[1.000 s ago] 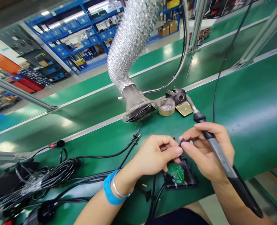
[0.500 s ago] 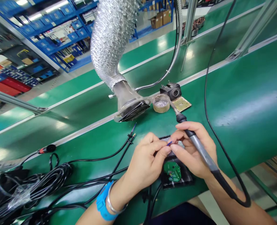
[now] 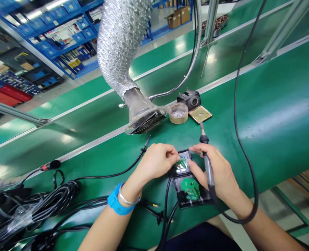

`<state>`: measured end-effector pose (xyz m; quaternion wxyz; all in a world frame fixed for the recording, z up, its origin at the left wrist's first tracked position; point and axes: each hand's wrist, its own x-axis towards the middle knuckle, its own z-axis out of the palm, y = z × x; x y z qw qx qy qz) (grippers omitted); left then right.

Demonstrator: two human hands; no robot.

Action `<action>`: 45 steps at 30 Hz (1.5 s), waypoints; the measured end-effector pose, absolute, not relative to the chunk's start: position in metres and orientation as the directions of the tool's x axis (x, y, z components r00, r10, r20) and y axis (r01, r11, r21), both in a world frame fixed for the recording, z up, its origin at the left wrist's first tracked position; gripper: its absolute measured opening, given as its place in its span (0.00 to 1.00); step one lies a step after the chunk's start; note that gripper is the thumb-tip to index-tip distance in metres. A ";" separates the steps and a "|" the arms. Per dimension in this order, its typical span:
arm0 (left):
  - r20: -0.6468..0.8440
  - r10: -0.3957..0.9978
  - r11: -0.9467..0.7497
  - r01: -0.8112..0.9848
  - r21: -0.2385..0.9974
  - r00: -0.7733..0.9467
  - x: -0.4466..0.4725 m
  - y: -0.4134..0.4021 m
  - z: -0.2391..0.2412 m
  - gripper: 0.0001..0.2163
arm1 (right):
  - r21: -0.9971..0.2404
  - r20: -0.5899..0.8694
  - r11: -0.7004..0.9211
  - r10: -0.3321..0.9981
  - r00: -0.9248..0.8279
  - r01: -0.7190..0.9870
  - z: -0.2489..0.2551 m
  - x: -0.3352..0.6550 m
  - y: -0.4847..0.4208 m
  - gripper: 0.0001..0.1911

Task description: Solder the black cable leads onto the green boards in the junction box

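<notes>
We face a factory assembly line: green tabletop (image 3: 274,104), fume duct (image 3: 120,45) at twelve o'clock, blue storage shelving (image 3: 52,21) at ten o'clock.

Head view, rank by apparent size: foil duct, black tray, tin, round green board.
1. foil duct
2. black tray
3. tin and round green board: these look alike, and the tin lies farther from the camera, so they are not ranked.
</notes>
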<state>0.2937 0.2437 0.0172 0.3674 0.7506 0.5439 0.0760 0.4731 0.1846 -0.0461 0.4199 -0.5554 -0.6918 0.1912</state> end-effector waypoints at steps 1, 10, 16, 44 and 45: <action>-0.292 0.856 -0.197 0.791 0.579 0.427 0.296 0.246 0.017 0.07 | -0.688 0.360 0.289 0.933 -0.034 0.666 -0.049 0.476 0.186 0.18; -0.233 0.790 -0.436 0.786 0.438 0.567 0.300 0.241 0.001 0.05 | -0.738 0.199 0.340 0.935 -0.294 0.582 -0.056 0.479 0.193 0.17; -0.187 0.814 -0.485 0.820 0.303 0.550 0.301 0.224 -0.008 0.06 | -0.690 0.257 0.374 0.927 -0.274 0.619 -0.059 0.479 0.188 0.14; -0.112 0.855 -0.464 0.843 0.272 0.506 0.301 0.206 -0.025 0.08 | -0.742 0.455 0.533 0.846 -0.278 0.406 -0.019 0.516 0.175 0.10; -0.105 0.857 -0.463 0.844 0.271 0.504 0.301 0.206 -0.025 0.08 | -0.744 0.453 0.532 0.846 -0.281 0.404 -0.019 0.516 0.175 0.11</action>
